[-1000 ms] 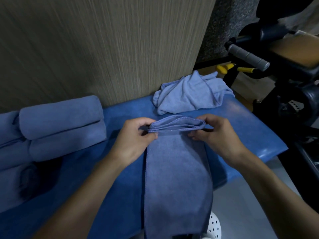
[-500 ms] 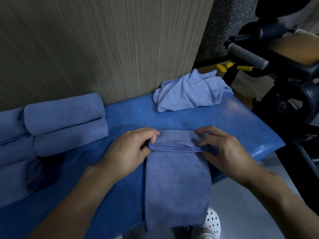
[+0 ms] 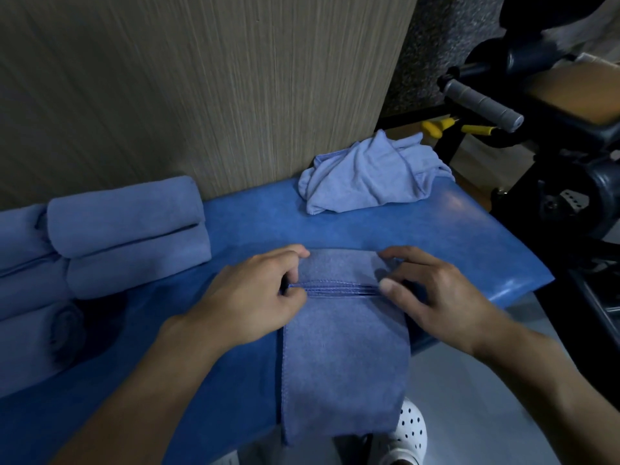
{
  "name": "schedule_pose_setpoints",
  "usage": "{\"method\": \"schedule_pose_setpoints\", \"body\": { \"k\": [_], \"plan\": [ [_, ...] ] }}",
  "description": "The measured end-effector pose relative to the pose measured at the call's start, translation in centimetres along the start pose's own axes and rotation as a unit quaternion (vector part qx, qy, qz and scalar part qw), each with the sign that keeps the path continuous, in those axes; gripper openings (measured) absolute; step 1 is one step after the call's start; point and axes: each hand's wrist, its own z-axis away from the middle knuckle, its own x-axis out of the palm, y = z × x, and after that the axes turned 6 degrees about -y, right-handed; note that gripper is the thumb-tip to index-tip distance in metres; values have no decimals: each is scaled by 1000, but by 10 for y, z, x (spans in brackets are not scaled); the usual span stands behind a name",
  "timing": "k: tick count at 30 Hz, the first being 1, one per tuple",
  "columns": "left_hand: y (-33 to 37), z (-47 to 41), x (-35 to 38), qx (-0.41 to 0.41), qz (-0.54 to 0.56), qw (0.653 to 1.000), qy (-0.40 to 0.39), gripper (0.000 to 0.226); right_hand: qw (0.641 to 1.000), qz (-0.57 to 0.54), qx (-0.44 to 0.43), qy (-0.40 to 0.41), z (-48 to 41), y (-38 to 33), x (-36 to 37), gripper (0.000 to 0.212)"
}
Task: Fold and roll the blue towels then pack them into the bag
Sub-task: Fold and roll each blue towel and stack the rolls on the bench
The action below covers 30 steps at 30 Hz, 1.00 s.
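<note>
**Progress: first turn of the roll, no packing yet**

Head view: our left hand [image 3: 248, 297] and right hand [image 3: 436, 297] each curl fingers [image 3: 292, 255] around the turned-over far end of the folded towel [image 3: 345, 357]. The towel lies on the surface [image 3: 469, 236] and hangs toward us off its edge. Left of the fingers sit finished rolled towels [image 3: 127, 216]. Beyond the right fingers waits one crumpled towel [image 3: 365, 176]. We see no bag.

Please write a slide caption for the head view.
Left hand and right hand pinch the folded end of a blue towel on a table.
</note>
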Motion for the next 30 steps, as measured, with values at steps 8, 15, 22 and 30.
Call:
{"method": "schedule_pose_setpoints", "body": {
  "k": [8, 15, 22, 30],
  "plan": [
    [-5, -10, 7, 27, 74, 996, 45, 25, 997, -55, 57, 4, -9, 2, 5, 20],
    [-11, -18, 5, -48, 84, 995, -10, 54, 983, -120, 133, -46, -17, 1, 0, 81],
    [-8, -17, -3, -77, 136, 986, -53, 58, 978, -138, 141, -70, -23, 5, -5, 61],
    [-10, -24, 1, -46, 209, 977, -2, 54, 970, -191, 148, -35, -29, 2, -5, 32]
  ]
}}
